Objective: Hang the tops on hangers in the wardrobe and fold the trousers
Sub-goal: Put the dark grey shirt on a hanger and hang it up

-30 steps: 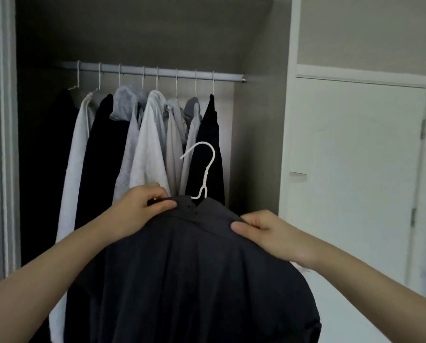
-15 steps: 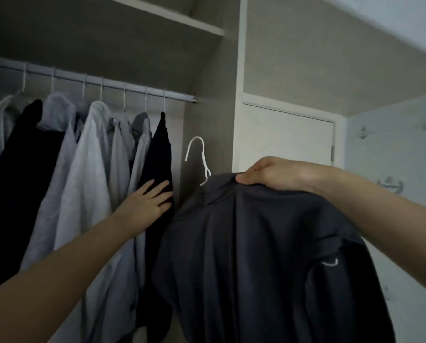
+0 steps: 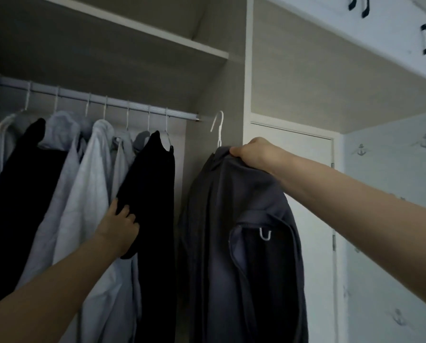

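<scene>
A dark grey top [image 3: 244,243] hangs on a white hanger [image 3: 219,128], held up just right of the wardrobe rail's [image 3: 132,107] end. My right hand [image 3: 252,152] grips the top's shoulder near the collar. The hanger's hook sits level with the rail's end and is not on the rail. My left hand [image 3: 120,226] grips the edge of a black garment [image 3: 155,219], the rightmost one on the rail, and holds it to the left. Several white, grey and black tops [image 3: 83,184] hang further left on white hangers.
A shelf [image 3: 157,33] runs above the rail. The wardrobe's side panel [image 3: 222,82] stands just behind the raised hanger. A white door [image 3: 306,194] and upper cabinets with black handles [image 3: 425,38] lie to the right.
My right hand has lifted the grey top higher, toward the rail's end. My left hand has gone from touching the black garment to gripping its edge and drawing it left.
</scene>
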`<act>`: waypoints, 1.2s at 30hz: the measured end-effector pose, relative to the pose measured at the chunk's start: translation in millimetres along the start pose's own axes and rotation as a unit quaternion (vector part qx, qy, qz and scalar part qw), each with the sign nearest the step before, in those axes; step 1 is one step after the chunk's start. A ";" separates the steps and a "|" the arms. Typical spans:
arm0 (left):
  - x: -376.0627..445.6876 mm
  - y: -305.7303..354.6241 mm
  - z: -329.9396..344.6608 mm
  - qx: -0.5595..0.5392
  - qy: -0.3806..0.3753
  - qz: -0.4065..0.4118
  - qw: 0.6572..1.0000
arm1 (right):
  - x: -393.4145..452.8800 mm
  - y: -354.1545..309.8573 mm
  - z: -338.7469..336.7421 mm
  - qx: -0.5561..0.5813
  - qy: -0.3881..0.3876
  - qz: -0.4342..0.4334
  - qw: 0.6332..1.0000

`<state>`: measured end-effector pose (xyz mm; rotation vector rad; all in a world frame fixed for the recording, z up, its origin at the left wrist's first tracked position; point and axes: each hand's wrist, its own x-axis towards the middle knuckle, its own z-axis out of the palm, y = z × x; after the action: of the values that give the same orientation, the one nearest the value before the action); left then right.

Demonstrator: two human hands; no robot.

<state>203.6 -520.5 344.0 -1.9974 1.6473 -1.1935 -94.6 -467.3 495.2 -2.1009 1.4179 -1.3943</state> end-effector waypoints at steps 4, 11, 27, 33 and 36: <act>8.0 -6.7 -4.4 -0.240 0.144 -0.007 0.960 | 35.1 -17.3 30.2 0.059 0.048 -0.026 0.997; 6.9 25.1 -100.9 -0.843 0.270 0.036 0.464 | 99.3 -47.1 74.5 0.082 0.129 -0.058 0.987; 101.2 13.1 -95.2 -0.449 0.347 -0.050 0.822 | 218.8 -56.0 120.8 0.088 0.140 -0.052 0.985; 146.2 -5.8 -99.8 -0.417 0.327 -0.056 0.846 | 261.6 -64.5 140.2 0.082 0.133 -0.070 0.985; 159.6 -7.9 -93.1 -0.419 0.311 -0.060 0.851 | 279.0 -60.4 151.7 0.075 0.132 -0.070 0.986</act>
<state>140.5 -638.3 471.9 -2.3343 2.7861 -1.4138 82.8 -709.5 615.1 -2.0124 1.2246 -1.8309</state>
